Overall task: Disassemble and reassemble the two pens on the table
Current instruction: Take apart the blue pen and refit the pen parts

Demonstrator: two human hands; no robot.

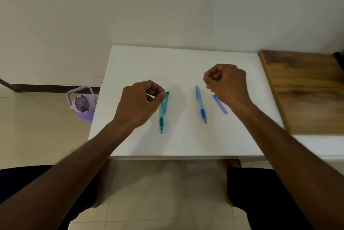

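Note:
Two pens lie apart on the white table (186, 142). The green pen barrel (161, 118) points toward me, and its green cap (166, 102) lies slanted against its upper part. My left hand (141, 101) pinches thumb and forefinger at the barrel's far end, right beside the cap. To the right lies the blue pen barrel (201, 105), with its blue cap (220, 104) separate beside it. My right hand (227, 82) hovers just beyond the blue cap with its fingers curled in. Whether they hold a small part is hidden.
A wooden board (307, 92) adjoins the table on the right. A purple water bottle (81, 105) stands on the tiled floor left of the table. The wall rises directly behind the table. My knees are under the near edge.

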